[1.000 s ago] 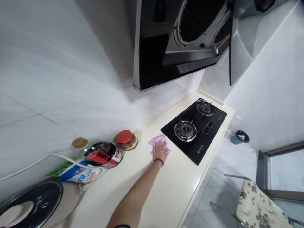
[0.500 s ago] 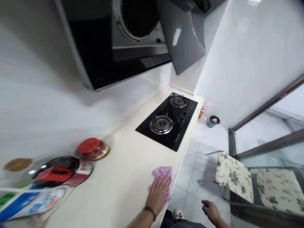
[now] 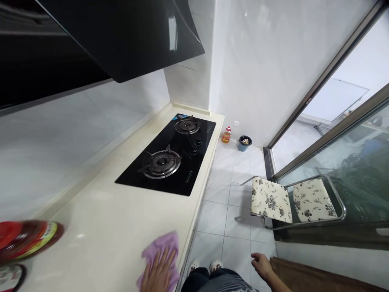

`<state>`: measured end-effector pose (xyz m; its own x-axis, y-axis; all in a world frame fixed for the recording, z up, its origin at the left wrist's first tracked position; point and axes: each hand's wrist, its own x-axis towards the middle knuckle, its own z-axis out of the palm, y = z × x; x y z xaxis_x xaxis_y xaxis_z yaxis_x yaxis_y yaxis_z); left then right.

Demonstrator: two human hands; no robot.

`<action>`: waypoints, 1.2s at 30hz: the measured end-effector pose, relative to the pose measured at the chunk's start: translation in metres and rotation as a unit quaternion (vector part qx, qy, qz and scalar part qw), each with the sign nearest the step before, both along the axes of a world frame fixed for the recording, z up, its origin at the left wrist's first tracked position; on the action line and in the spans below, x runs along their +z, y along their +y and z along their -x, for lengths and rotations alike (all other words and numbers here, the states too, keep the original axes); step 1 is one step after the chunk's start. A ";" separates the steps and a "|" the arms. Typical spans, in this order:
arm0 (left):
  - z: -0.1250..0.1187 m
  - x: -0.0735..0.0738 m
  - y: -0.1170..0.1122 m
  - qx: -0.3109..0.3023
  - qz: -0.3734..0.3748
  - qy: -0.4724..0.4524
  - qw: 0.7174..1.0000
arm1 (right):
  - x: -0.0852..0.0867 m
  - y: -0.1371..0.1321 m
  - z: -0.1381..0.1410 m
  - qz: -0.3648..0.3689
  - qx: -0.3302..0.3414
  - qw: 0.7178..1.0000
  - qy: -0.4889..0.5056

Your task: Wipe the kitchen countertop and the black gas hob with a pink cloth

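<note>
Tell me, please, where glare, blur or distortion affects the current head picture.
Head view: a bright streak of glare marks the dark range hood panel; head view, left edge: the red-lidded jar looks stretched and soft; head view, bottom: the purple cloth under the left hand seems slightly soft, while the gas stove looks fairly crisp.

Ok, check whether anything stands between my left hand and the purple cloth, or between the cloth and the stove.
Nothing visible does. The left hand rests directly on the purple cloth, and only countertop separates the cloth from the stove. The jar stands off to the left.
</note>
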<state>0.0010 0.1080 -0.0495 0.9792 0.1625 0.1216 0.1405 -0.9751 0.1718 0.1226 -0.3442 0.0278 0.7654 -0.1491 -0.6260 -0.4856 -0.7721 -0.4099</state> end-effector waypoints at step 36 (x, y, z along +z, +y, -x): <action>0.043 -0.007 0.000 -0.023 -0.081 0.012 0.996 | -0.115 -0.078 0.006 -0.053 0.038 0.995 0.071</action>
